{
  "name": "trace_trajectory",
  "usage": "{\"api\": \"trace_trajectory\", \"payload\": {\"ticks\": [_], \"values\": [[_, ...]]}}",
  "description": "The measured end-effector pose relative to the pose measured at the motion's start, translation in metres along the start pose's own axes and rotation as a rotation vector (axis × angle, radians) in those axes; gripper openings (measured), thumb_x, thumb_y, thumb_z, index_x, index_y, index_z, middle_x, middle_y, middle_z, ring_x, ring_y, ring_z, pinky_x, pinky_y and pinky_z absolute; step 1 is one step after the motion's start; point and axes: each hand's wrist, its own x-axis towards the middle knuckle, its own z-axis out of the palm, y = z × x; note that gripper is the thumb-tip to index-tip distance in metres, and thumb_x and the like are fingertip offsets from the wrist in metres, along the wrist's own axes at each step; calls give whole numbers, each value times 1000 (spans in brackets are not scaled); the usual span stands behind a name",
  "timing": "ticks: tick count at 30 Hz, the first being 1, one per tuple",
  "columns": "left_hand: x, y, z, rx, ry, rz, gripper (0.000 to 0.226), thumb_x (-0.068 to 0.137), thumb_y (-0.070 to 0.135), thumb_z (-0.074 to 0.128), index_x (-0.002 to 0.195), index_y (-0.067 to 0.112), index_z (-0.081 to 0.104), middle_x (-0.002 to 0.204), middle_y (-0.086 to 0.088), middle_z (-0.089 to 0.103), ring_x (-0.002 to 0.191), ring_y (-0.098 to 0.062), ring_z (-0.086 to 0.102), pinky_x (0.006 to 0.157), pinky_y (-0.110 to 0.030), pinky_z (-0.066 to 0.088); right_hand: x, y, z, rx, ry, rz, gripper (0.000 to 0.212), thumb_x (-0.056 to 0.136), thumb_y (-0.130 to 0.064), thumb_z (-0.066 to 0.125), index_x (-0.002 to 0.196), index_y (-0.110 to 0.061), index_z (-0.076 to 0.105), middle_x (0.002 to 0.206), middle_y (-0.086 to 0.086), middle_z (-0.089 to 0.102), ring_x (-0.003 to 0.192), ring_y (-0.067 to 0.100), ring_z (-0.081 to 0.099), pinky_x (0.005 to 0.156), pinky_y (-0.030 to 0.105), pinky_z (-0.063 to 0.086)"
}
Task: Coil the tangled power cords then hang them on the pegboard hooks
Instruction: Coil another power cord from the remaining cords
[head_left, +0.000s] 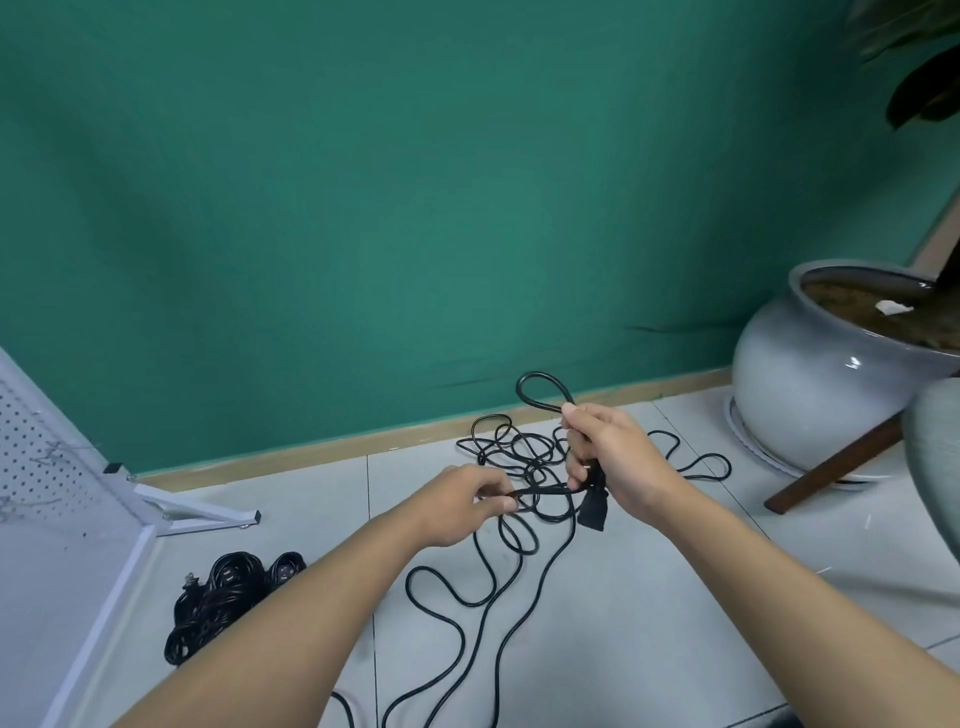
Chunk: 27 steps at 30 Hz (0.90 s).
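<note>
The white pegboard (47, 467) stood on the left, with a black bundle of cords (228, 597) on the floor (649, 597) beside it. The left hand (457, 506) pinched the black cord (543, 490) in its fingers (493, 501). The cord ran (pulled straight) across to the right hand (610, 457), which was curled round it. A loop (540, 373) stuck up above that hand, and the plug (592, 512) hung just below. The rest lay tangled on the floor under both hands. A grey pot (810, 384) stood on the right.
</note>
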Motion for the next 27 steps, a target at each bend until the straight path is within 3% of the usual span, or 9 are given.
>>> {"api": "trace_trajectory", "payload": {"ticks": [3,7,10,12,16,18,22,27], "values": [[-6,10,-7,37,137,87,20,100,35,66,86,20,64,84,8,66,75,-2,55,72,-21,43,2,6,-10,-288,182,-3,30,108,-32,49,100,-4,57,46,-1,49,45,18,53,61,33,49],[-12,38,-15,109,275,286,16,103,34,60,93,22,57,92,6,50,84,-9,48,76,-18,38,0,9,-12,-461,158,-26,25,107,-27,48,102,-5,57,65,0,69,56,15,61,56,28,44],[-14,49,-17,58,357,349,9,103,27,62,98,20,59,101,6,46,85,-8,49,78,-16,40,-3,8,2,-536,40,-11,24,108,-28,48,100,-8,57,90,2,78,80,25,73,64,29,44],[-13,48,-19,32,434,357,7,101,23,66,99,18,63,109,7,46,87,-3,52,78,-10,38,-8,4,10,-465,-41,1,24,110,-25,46,105,-4,57,93,7,79,86,27,76,67,31,46],[-13,39,-29,-23,565,294,14,93,30,76,95,20,67,123,10,45,93,2,51,80,-6,34,-19,-9,22,-257,-148,25,20,111,-24,45,102,-11,57,78,19,70,58,30,65,53,29,47],[-16,38,-33,-65,617,270,22,89,34,79,94,21,63,114,8,53,95,-2,52,79,-9,35,-19,-12,26,-285,-173,0,22,112,-26,43,99,-16,58,71,11,59,53,24,53,51,28,41],[-23,42,-40,-164,607,187,41,84,34,84,107,24,52,90,2,62,74,-4,51,68,-14,41,-17,-13,33,-188,-271,93,26,111,-29,42,106,-9,59,72,6,53,58,21,49,56,28,38],[-25,41,-44,-159,586,189,42,72,35,93,98,24,62,75,-5,61,60,-7,42,61,-22,39,-21,-11,32,-433,-419,76,17,107,-23,55,97,-10,60,70,6,59,72,24,54,64,28,43]]}}
